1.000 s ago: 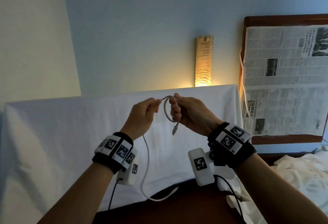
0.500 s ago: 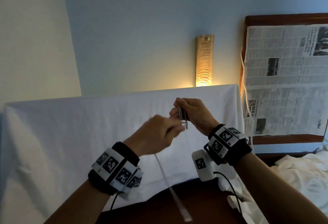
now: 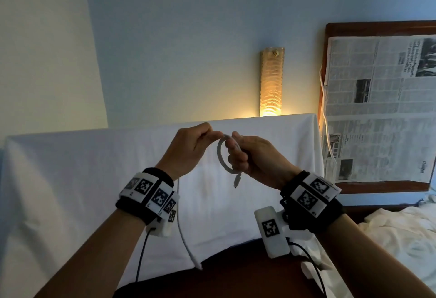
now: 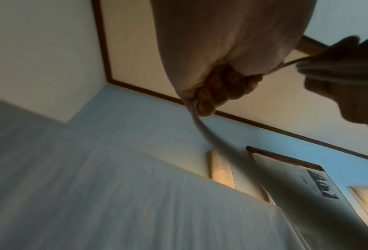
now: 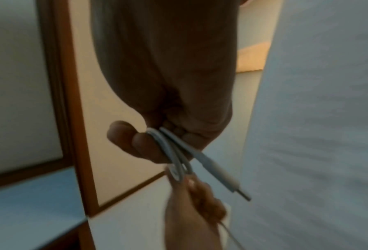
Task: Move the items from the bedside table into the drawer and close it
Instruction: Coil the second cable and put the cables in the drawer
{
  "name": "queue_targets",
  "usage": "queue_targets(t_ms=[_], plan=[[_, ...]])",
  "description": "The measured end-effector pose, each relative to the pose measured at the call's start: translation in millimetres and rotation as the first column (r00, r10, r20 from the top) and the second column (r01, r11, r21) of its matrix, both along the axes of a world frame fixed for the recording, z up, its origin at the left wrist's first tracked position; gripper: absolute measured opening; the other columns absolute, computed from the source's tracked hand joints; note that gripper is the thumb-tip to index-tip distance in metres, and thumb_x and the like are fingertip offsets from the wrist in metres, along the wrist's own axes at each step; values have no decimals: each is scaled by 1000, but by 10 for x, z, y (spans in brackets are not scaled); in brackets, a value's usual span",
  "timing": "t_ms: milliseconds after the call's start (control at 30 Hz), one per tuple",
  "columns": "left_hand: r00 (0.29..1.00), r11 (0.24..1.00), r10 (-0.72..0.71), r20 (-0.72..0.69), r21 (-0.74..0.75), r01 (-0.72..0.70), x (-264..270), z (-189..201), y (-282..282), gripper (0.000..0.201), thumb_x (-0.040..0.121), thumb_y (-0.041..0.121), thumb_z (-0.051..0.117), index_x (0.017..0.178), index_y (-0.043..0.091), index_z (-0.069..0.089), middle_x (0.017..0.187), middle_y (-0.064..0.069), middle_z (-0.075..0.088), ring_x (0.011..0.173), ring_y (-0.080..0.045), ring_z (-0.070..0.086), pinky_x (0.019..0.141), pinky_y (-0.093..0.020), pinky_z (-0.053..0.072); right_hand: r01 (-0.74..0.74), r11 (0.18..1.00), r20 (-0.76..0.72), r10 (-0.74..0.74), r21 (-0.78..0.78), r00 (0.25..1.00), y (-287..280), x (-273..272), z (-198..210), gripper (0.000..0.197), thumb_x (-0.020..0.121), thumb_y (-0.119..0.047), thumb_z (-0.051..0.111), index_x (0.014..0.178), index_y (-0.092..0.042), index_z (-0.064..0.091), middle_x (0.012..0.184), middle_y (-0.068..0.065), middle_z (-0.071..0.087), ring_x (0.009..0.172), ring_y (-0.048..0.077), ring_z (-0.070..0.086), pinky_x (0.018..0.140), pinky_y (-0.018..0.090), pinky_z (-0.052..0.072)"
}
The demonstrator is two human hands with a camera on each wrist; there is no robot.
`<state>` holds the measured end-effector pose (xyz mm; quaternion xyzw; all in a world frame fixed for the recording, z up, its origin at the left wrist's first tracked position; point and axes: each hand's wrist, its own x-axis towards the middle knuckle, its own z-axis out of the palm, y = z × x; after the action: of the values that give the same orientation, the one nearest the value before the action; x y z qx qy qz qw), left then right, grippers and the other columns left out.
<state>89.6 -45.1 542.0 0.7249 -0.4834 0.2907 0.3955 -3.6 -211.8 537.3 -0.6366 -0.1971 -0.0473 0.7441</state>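
Observation:
A white charging cable (image 3: 221, 154) is held in the air in front of me, wound into a small loop. My right hand (image 3: 245, 156) grips the loop, and its metal connector (image 3: 237, 179) dangles below the fist. My left hand (image 3: 195, 142) pinches the cable just left of the loop; the loose tail (image 3: 182, 231) hangs from it down to the dark wooden bedside table (image 3: 236, 281). The right wrist view shows several turns of cable (image 5: 172, 152) across my right fingers (image 5: 140, 143). In the left wrist view the cable (image 4: 202, 128) runs out of my closed left fingers (image 4: 217, 91).
A white cloth (image 3: 70, 179) drapes a tall object behind the table. A lit wall lamp (image 3: 271, 83) glows above it. Newspaper (image 3: 377, 109) covers a wooden headboard at right, with rumpled white bedding (image 3: 401, 238) below. No drawer is in view.
My left hand swept down and across under the right hand, then came back up to the left, laying another turn on the loop. The hanging tail is shorter.

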Motion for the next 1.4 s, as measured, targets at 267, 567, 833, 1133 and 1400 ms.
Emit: queue_targets(t_ms=[267,567,833,1133,1400], plan=[[949,978,207,-239,86,-192,258,-652,213,30,100,18,45,72,24,53,66,1,56,53,-9,45,62,-25,39,-51,833,22,47,550,999,-333,9,238,28,102,-24,34,88,-10,54,57,-5,53,48,6,51,51,15,47],[979,912,-179,-97,358,202,-623,-121,-61,32,99,20,49,68,15,52,52,10,43,47,-4,38,54,-12,31,354,911,184,-318,-211,930,-152,132,11,36,104,-25,36,83,-4,56,63,5,66,57,16,61,61,27,51],[982,995,55,-180,-77,-70,-219,-7,-148,19,98,29,51,95,16,64,71,6,62,64,-6,55,62,-15,42,243,958,103,-229,-153,968,-53,83,-38,35,103,-26,39,77,-8,55,53,2,43,51,15,39,55,25,37],[709,982,-182,-681,-87,168,-230,-49,-137,45,101,43,40,91,8,67,68,1,57,52,-8,36,54,-22,35,256,953,32,-254,-163,967,-8,108,16,40,104,-27,36,73,-10,55,55,-1,39,50,12,35,55,25,35],[744,984,-154,-650,-172,53,-265,-111,-221,39,103,39,33,82,13,54,62,7,38,55,-9,35,56,-25,35,481,834,215,-435,-271,874,113,163,-37,38,103,-29,38,82,-9,63,70,3,59,64,17,56,68,33,50]])
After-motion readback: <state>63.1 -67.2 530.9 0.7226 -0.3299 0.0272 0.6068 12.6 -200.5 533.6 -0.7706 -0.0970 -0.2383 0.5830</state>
